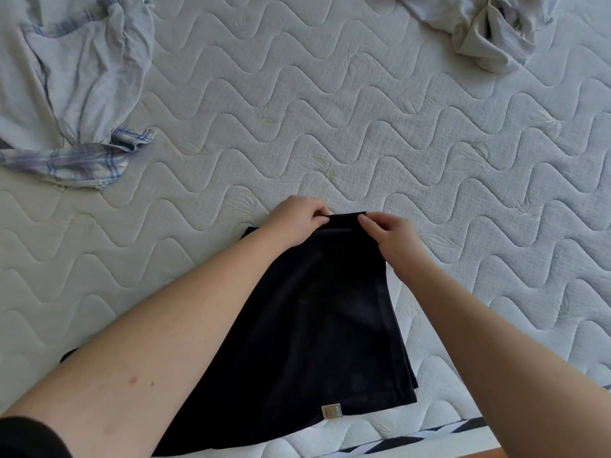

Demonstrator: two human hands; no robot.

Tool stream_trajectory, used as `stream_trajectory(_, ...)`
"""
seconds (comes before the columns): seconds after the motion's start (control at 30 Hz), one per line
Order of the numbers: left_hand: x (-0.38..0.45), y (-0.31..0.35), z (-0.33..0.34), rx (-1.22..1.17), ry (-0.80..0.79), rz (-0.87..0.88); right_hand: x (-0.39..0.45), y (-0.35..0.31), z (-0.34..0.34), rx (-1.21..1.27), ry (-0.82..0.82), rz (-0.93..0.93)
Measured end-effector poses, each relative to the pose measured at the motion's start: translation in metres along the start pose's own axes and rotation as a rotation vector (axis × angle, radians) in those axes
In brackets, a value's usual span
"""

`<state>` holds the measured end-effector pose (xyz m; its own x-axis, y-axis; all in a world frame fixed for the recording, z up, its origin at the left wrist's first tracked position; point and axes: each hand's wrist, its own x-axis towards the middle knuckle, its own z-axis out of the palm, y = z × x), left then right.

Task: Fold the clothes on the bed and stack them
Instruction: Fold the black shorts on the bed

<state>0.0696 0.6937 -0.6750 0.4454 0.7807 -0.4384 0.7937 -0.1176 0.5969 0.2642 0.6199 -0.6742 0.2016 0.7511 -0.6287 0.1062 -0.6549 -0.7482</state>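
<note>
Quilted white mattress [330,104], stitched in wavy lines with faint leaf motifs, soft and lightly puffed between seams. Near edge trimmed with a black-and-white striped band [446,433]. Black garment [317,325] lying flat on the near part of the mattress, matte, smooth fabric, folded into a long panel narrowing toward its far end, small pale woven tag [331,412] at the near hem. Left hand [297,223] pinching the far edge of the black garment, fingers curled over the fabric. Right hand [395,238] pinching the same edge just beside it, fingertips on the cloth. Both forearms bare, stretched over the panel. Far left: crumpled pale grey garment [76,71] with blue plaid trim, thin and wrinkled. Far right: bunched cream-grey clothing [489,28], deeply creased, well apart from the black piece.
</note>
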Motion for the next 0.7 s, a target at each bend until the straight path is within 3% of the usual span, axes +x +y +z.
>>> stream_trajectory(0.3,0.005,0.001,0.010,0.122,0.046,0.007,-0.009,-0.008,-0.008,-0.273,0.049,-0.150)
stream_trajectory(0.5,0.002,0.000,0.007,-0.072,0.166,0.006,-0.018,-0.005,-0.001,-0.475,0.159,-0.424)
stream_trajectory(0.7,-0.035,-0.040,-0.019,0.107,0.127,0.099,-0.006,0.000,0.010,-0.494,0.224,-0.440)
